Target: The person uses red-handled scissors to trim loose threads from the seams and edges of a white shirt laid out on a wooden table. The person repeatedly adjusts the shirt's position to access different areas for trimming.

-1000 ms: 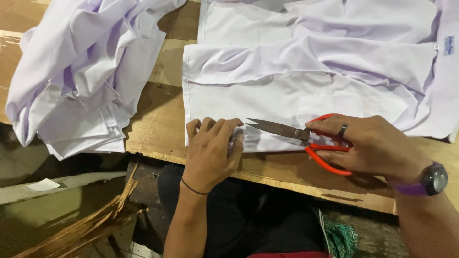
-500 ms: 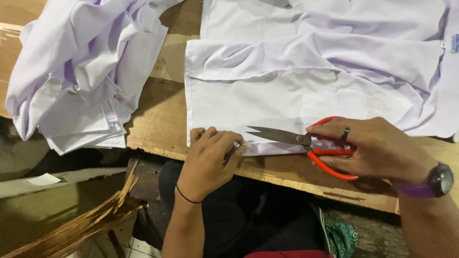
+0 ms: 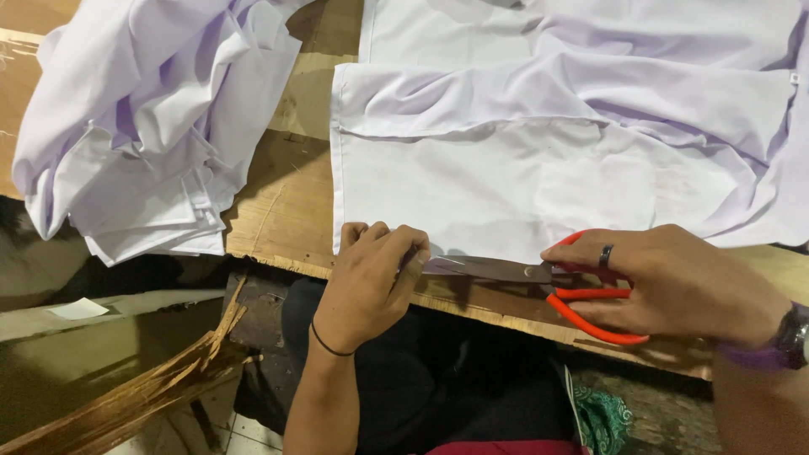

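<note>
Scissors [image 3: 539, 282] at shirt's [image 3: 539, 168] near edge

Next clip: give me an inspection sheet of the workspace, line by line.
Surface: worn wooden table, near edge splintered.
Job's things: white shirt spread flat; orange-handled scissors at its hem.
Clutter: pile of white garments on the table's left.
Grippers: left hand pinches the hem; right hand holds the scissors, blades closed.
Cables: nothing seen.
Surroundings: wood strips, paper scrap, green cloth below.
</note>
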